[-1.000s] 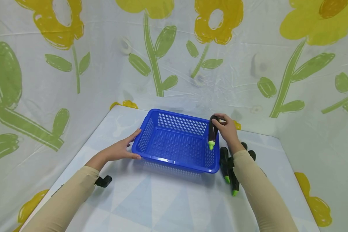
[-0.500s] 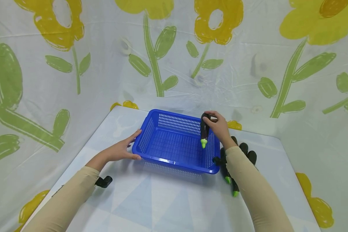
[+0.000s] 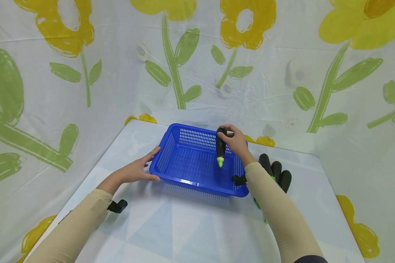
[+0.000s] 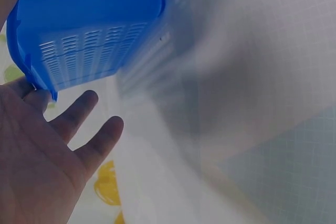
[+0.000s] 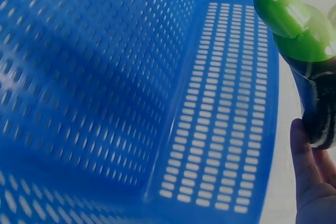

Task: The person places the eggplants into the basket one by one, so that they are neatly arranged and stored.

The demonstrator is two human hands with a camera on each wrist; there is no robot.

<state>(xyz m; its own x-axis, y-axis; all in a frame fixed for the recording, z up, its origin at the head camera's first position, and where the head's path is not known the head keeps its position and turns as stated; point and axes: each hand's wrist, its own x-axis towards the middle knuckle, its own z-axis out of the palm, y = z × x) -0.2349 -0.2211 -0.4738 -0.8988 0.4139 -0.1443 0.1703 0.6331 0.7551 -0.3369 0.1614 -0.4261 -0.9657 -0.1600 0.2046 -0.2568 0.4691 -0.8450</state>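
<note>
A dark purple eggplant with a green stem end (image 3: 221, 148) hangs, stem down, over the blue plastic basket (image 3: 197, 185). My right hand (image 3: 236, 141) pinches it by its upper end. In the right wrist view, the green cap of the eggplant (image 5: 299, 27) is close to the camera, with fingers under its dark body and the perforated basket (image 5: 94, 77) beside it. At the basket's left end, my left hand (image 3: 135, 171) rests against the rim with fingers spread. The left wrist view shows two straight fingers of that hand (image 4: 37, 156) off the basket (image 4: 89, 19).
To the right of the basket, several more eggplants (image 3: 276, 170) lie together on the pale patterned tablecloth (image 3: 191, 233), partly hidden by my right sleeve (image 3: 279, 208). A flower-printed curtain (image 3: 266, 95) stands behind and along both sides of the table.
My right hand has carried the eggplant leftward from the basket's right rim to farther over its inside. The left hand and the basket have stayed in place.
</note>
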